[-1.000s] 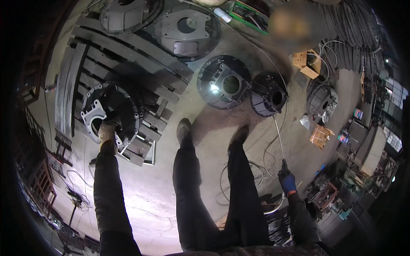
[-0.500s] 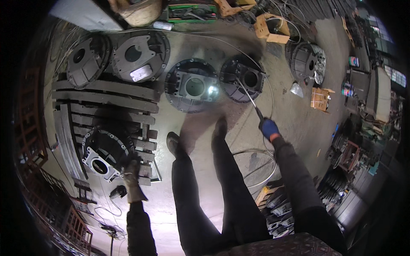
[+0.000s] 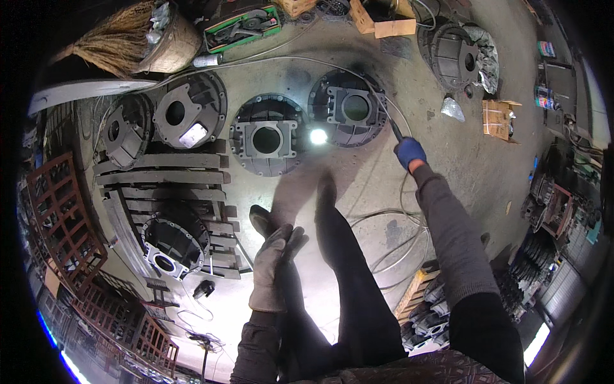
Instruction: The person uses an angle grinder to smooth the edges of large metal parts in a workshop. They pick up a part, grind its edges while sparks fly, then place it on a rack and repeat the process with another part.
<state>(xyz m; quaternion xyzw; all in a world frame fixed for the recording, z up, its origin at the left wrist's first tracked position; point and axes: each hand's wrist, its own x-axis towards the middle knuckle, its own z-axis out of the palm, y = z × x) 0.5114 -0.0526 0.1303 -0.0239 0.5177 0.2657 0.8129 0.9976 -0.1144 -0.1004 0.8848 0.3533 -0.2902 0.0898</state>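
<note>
My right hand, in a blue glove, is closed round the dark handle of a long thin wand. The wand reaches up toward the rim of a bell housing lying on the floor. Just left of that lies another dark cast bell housing with a square flange and round opening. In a grey-beige work glove, my left hand hangs over my left leg, fingers extended and holding nothing. On a slatted wooden pallet to the left rests one more bell housing.
Two bell housings lie at far left, and another at far right beside foil. A hose crosses the floor and loops near my right leg. A green toolbox, straw broom and cardboard box stand around.
My left hand has left the rim of the housing on the pallet and come rightward over my leg. My right hand has moved up slightly with the wand, and the view has shifted.
</note>
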